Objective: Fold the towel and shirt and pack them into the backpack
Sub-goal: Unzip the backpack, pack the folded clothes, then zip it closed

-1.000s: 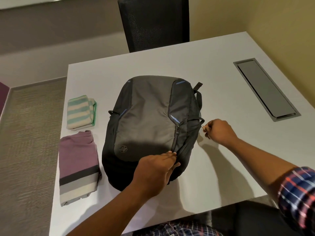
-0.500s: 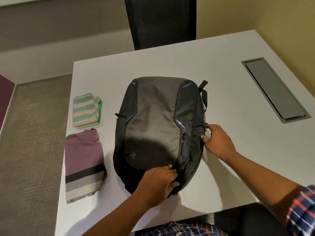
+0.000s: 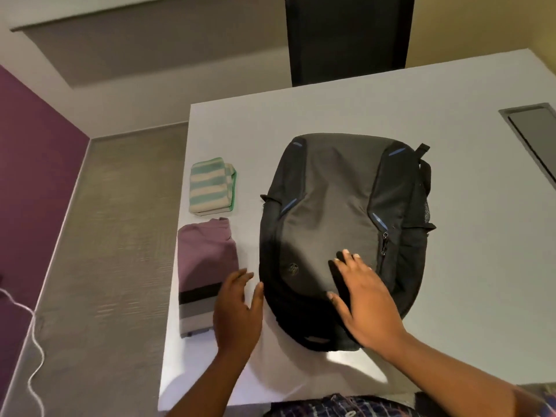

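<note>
Backpack [image 3: 331,200]: rounded oblong, lying flat on its back in the middle of the counter [image 3: 481,266]. Dark grey woven front panel, black sides, short blue trims, metal zip pull [image 3: 384,243] on the right seam, mesh pocket on the right flank. Looks zipped shut.

Towel [image 3: 209,185]: folded to a small thick block, soft pile, mint and cream stripes. Left of the backpack, near the counter's left edge, apart from the bag.

Shirt [image 3: 204,254]: folded to a long rectangle, mauve knit with black, grey and pale bands at the near end. Just in front of the towel, left of the backpack.

Counter: smooth, matt white, with a grey recessed hatch [image 3: 535,127] at far right. Black chair [image 3: 346,34] behind it.

Left hand [image 3: 237,308]: released, fingers straight and slightly spread, holding nothing. Over the gap between shirt and backpack, fingertips above the shirt's banded end, thumb just beside the bag's edge. Contact not clear.

Right hand [image 3: 365,299]: released, fingers spread and flat, palm down on the near part of the backpack's front panel, gripping nothing.
</note>
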`<state>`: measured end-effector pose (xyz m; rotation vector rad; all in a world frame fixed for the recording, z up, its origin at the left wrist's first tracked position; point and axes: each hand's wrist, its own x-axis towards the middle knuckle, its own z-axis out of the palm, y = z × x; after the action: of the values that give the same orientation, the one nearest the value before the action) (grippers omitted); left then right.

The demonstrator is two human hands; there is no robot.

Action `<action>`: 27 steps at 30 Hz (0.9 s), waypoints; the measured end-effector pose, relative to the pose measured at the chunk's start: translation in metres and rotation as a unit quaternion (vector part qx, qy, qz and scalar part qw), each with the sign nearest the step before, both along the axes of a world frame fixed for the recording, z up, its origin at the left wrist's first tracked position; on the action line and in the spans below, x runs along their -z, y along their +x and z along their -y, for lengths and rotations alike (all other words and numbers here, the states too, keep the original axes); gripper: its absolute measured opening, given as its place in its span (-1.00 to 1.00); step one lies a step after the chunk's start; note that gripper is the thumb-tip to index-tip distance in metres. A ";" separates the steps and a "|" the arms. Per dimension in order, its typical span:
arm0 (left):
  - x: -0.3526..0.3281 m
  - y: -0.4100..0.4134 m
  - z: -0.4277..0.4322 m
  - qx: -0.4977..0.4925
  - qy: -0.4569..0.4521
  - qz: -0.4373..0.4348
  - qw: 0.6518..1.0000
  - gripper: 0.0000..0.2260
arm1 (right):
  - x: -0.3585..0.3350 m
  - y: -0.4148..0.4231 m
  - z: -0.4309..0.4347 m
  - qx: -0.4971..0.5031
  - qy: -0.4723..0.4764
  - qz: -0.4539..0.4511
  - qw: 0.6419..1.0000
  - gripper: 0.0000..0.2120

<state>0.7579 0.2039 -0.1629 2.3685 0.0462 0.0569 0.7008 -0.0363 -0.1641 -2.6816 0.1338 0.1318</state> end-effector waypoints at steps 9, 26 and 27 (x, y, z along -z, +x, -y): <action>0.014 0.055 -0.097 -0.193 0.063 -0.164 0.965 -0.37 | 0.027 -0.004 -0.033 -0.080 -0.083 -0.094 0.989 -0.27; 0.011 0.077 -0.132 -0.107 -0.362 -0.413 0.829 -0.62 | -0.013 0.024 -0.093 -0.031 -0.027 -0.076 0.996 -0.19; 0.004 0.072 -0.129 -0.099 -0.395 -0.408 0.817 -0.62 | -0.020 0.030 -0.107 -0.033 -0.009 -0.058 0.998 -0.21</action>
<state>0.8300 0.3326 -0.1673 1.3894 0.6082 -0.7445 0.7311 0.0704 -0.1439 -2.6983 0.0823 0.3073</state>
